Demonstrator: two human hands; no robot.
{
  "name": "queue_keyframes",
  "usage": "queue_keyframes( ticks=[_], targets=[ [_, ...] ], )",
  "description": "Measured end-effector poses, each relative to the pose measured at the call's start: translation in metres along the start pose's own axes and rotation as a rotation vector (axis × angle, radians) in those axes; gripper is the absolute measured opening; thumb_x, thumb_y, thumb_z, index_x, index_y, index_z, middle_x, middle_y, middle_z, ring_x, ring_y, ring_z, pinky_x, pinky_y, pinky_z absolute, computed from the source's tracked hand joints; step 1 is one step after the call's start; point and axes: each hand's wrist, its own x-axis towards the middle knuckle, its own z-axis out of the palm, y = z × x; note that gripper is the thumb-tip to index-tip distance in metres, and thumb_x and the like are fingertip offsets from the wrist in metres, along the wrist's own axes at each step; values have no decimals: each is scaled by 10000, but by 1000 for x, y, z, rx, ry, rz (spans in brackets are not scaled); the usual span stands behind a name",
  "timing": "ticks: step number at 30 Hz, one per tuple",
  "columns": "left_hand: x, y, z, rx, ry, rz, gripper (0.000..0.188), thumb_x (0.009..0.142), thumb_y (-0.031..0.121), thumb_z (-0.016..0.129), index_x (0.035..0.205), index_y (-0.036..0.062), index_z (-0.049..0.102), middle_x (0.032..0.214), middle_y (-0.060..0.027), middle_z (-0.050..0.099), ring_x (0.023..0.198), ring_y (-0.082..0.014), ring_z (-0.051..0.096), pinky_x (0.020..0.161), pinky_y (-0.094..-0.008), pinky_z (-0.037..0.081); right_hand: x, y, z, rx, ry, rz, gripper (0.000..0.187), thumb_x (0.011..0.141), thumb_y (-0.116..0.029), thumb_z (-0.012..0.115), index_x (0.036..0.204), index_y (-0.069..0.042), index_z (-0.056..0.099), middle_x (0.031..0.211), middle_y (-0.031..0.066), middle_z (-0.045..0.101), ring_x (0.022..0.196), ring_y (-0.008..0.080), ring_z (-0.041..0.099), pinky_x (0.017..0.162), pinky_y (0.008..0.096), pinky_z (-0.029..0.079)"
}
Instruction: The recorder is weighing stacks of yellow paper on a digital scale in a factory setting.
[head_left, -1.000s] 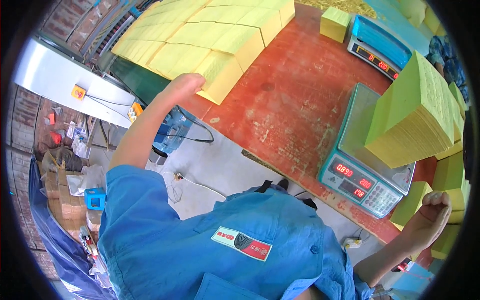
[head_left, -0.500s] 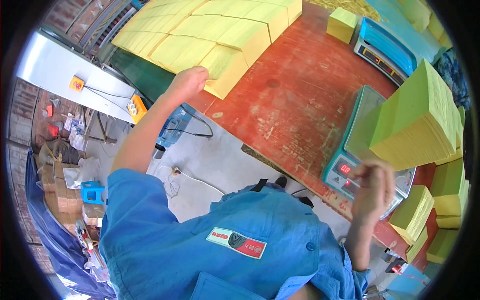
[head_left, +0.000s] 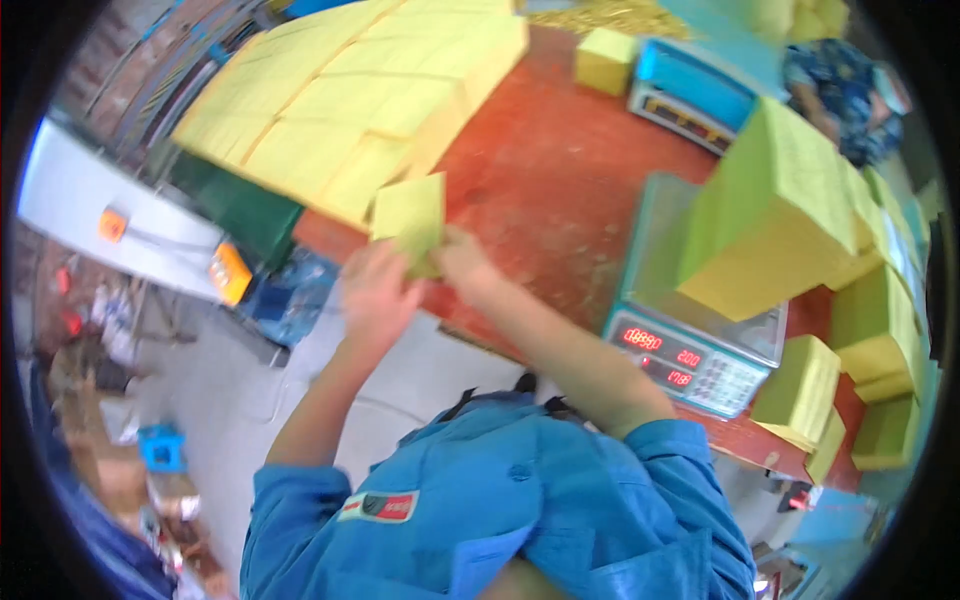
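Note:
Both my hands are at a stack of yellow paper (head_left: 410, 212) by the near left edge of the red table. My left hand (head_left: 380, 290) is at the stack's near left side, its fingers bent against it and smeared by motion. From the right, my right hand (head_left: 462, 258) grips the other side of the stack, its fingers partly hidden. Just behind lies a wide block of yellow paper stacks (head_left: 350, 95), set in close rows. On the right, a digital scale (head_left: 690, 368) with lit red figures bears a tall pile of yellow paper (head_left: 765, 215).
The red table (head_left: 560, 190) runs between block and scale. A second scale with a blue tray (head_left: 690, 82) and a small yellow stack (head_left: 605, 62) stand at the back. More paper stacks (head_left: 800, 390) crowd the right. Another person's patterned sleeve (head_left: 845, 95) shows far right.
My right hand has left the scale and come across to the yellow paper beside my left hand. A stack now stands apart from the block's near corner, between my hands. The view has shifted.

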Motion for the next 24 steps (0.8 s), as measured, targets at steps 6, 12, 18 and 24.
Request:
queue_keyframes(
  ticks=[6,12,18,24],
  targets=[
    [-20,-52,-2,-1511,-243,-1053,404,959,269,584,1253,-8,570,1219,-105,624,1075,-207,619,914,-343,491,-63,-28,-7,-310,40,-166,184,850,28,492,1014,38,574,844,167,666,722,197,655,595,356,519],
    [87,37,-30,-1576,-295,-678,282,953,226,587,1115,-4,614,903,-31,663,713,-86,606,535,-233,434,-149,-144,-33,-713,252,-504,230,882,-30,598,1103,30,577,896,97,608,835,124,551,729,304,476],
    [228,172,-86,-1628,-440,-185,227,935,256,607,1052,65,643,879,6,656,759,-67,594,578,-211,421,-242,-296,-67,-1018,729,-832,292,818,-65,700,1087,24,627,718,96,613,784,149,613,708,307,490],
    [297,248,-49,-1486,-680,-22,238,915,313,613,792,110,638,641,6,613,510,-82,542,439,-225,331,-275,-350,-126,-1021,901,-778,421,821,-23,701,1223,22,587,677,-28,545,603,54,479,552,220,382]
  ],
)
